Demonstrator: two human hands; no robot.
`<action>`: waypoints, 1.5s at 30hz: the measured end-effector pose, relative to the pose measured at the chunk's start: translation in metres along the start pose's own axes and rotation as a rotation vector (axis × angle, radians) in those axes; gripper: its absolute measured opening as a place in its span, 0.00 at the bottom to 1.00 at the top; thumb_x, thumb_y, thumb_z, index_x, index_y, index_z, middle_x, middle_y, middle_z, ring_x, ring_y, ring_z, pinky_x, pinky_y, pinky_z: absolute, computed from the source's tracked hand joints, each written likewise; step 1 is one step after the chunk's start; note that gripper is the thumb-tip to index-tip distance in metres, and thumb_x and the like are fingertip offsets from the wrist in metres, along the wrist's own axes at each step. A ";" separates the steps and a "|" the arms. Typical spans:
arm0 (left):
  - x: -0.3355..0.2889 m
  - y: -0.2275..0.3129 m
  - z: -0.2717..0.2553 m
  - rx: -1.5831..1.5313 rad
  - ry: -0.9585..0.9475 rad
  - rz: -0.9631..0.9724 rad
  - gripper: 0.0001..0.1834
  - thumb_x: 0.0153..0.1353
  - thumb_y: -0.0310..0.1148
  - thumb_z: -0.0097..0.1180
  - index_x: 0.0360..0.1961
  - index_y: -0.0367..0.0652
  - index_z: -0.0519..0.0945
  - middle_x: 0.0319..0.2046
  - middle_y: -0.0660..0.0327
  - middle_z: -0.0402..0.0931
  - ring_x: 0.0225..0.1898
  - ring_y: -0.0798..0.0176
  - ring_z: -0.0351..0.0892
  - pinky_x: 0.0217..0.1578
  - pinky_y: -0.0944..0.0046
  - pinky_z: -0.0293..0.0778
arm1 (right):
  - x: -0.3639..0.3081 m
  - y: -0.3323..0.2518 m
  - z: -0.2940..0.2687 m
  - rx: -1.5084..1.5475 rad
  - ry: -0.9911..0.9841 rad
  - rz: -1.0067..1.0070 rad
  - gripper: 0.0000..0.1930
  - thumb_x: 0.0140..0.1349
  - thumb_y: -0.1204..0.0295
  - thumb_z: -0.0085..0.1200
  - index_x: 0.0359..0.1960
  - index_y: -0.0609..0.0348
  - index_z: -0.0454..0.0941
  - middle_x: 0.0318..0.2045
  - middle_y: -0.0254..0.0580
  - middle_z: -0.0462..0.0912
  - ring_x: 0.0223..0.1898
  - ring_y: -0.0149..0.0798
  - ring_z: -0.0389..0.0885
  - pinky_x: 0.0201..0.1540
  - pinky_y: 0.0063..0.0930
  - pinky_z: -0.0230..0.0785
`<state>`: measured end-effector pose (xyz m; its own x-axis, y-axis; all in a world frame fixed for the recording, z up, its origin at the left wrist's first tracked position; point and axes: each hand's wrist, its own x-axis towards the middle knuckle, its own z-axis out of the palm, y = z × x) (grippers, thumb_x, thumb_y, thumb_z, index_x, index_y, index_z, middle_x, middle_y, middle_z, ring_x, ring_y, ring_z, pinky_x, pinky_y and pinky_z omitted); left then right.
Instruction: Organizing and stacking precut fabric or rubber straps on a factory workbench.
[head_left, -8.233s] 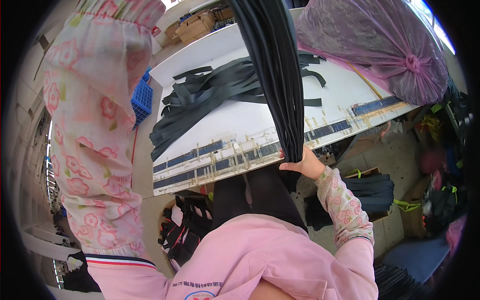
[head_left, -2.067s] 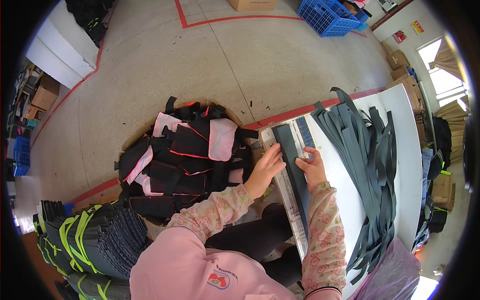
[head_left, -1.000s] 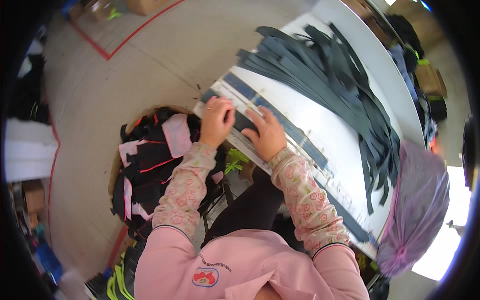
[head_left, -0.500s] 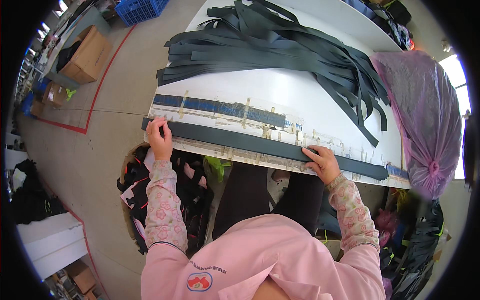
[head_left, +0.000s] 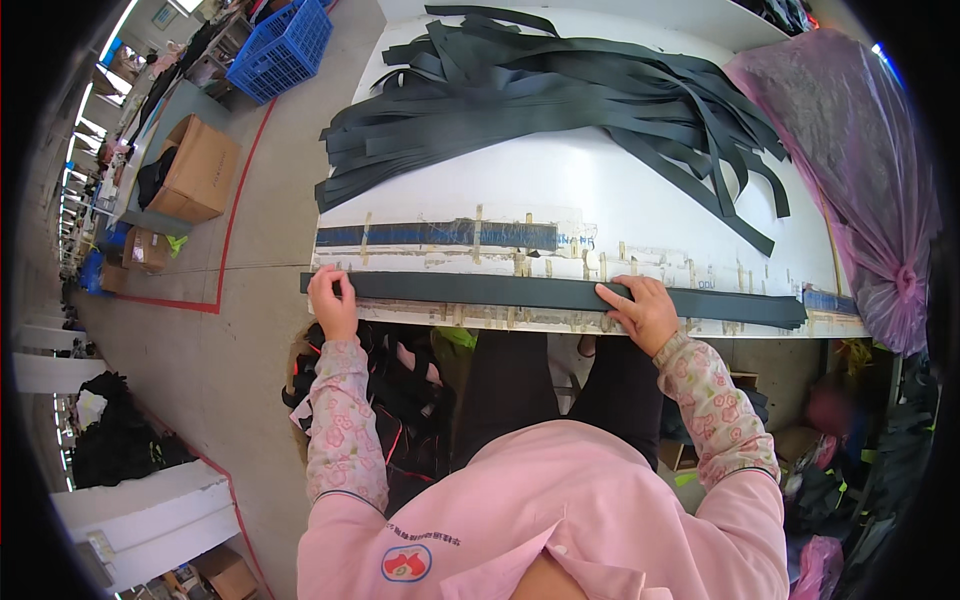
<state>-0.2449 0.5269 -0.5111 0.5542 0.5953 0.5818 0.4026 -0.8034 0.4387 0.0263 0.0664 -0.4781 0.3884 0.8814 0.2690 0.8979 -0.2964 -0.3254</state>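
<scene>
A long dark grey-green fabric strip [head_left: 450, 288], perhaps a stack of several, lies straight along the near edge of a white table. At its left end, my left hand [head_left: 333, 302] is closed with thumb and fingers pinched on it. My right hand [head_left: 645, 312] rests on the strip right of the middle, fingers spread over it and pressing lightly. Beyond the strip, a worn marked band [head_left: 430, 236] is taped to the tabletop. A large loose heap of similar dark strips [head_left: 520, 100] covers the far part of the table.
A pink translucent plastic bag [head_left: 850, 150], tied shut, stands at the table's right end. Dark items with pink pieces [head_left: 385, 390] lie below the table's left edge. On the floor at the left are a cardboard box [head_left: 198, 170] and a blue crate [head_left: 283, 48].
The view has turned and shifted, so the table's near edge now looks more level. Both hands keep about the same places on the strip, which appears unmoved on the table.
</scene>
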 end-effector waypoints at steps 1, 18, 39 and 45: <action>-0.001 0.018 0.005 0.082 0.015 0.067 0.05 0.58 0.27 0.62 0.35 0.42 0.79 0.48 0.53 0.77 0.52 0.45 0.74 0.56 0.49 0.67 | 0.000 0.000 0.002 0.002 -0.001 -0.006 0.27 0.57 0.68 0.64 0.60 0.38 0.78 0.50 0.42 0.78 0.49 0.48 0.76 0.55 0.42 0.68; -0.025 0.193 0.068 -0.427 -0.578 0.527 0.10 0.50 0.26 0.71 0.35 0.48 0.88 0.39 0.60 0.79 0.43 0.53 0.74 0.45 0.57 0.69 | -0.072 0.032 -0.013 -0.126 0.046 0.262 0.35 0.65 0.47 0.53 0.71 0.43 0.62 0.69 0.43 0.65 0.72 0.48 0.60 0.75 0.56 0.42; -0.013 0.207 0.056 -0.274 -0.760 0.557 0.09 0.53 0.24 0.68 0.36 0.44 0.86 0.41 0.56 0.78 0.45 0.51 0.74 0.46 0.56 0.70 | -0.213 0.240 -0.180 -0.401 -0.589 0.450 0.50 0.38 0.63 0.78 0.67 0.48 0.64 0.63 0.36 0.71 0.68 0.41 0.65 0.73 0.48 0.49; -0.012 0.205 0.056 -0.250 -0.763 0.575 0.08 0.53 0.24 0.67 0.36 0.43 0.86 0.41 0.55 0.78 0.45 0.51 0.74 0.47 0.56 0.70 | -0.209 0.249 -0.177 -0.507 -0.555 0.438 0.35 0.39 0.62 0.77 0.52 0.47 0.75 0.48 0.30 0.76 0.57 0.38 0.73 0.56 0.41 0.63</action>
<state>-0.1286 0.3542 -0.4663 0.9738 -0.1207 0.1929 -0.1919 -0.8912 0.4111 0.2051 -0.2563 -0.4547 0.6820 0.6625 -0.3097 0.7265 -0.6625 0.1827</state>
